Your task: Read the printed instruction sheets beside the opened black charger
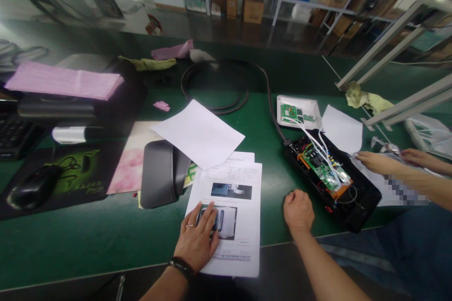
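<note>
My left hand (199, 233) lies with spread fingers on a stack of printed sheets (247, 225), over a photo on the top page. A ring and a dark wristband are on it. My right hand (299, 211) rests curled in a fist on the green bench, with nothing showing in it. Just right of it sits an opened black device case (363, 197) with a green circuit board (325, 167) inside. White wires run from that board to a white cover (316, 106) holding smaller boards. A blank white sheet (199, 134) overlaps the top of the printed stack.
A co-worker's hands (377, 162) are at the right, near papers and a caliper (384, 146). A thick black cable (270, 99) coils behind the case. At left are a mouse (33, 188), a grey folded object (157, 174) and pink bags (67, 80). Metal posts (384, 47) stand back right.
</note>
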Tool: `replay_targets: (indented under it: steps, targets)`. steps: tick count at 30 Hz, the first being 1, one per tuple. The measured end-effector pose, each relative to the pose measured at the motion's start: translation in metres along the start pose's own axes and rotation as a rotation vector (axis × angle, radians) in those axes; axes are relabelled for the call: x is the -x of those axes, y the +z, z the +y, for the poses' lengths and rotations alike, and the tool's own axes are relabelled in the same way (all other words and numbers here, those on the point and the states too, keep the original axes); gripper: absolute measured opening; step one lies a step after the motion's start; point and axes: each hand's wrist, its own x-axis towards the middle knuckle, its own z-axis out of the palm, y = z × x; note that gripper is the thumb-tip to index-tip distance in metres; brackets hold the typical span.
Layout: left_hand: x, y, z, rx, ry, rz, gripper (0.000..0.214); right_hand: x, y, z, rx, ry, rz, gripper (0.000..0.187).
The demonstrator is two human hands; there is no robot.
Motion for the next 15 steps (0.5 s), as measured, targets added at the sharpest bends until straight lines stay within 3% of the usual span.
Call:
replay_targets:
  steps: [15]
  targets:
    - [-0.0009,0.0002,0.0007,0.003,-0.006,-0.009,0.049,-0.0005,0.0000,0.0000,0.011,-0.010,0.000,0.021]
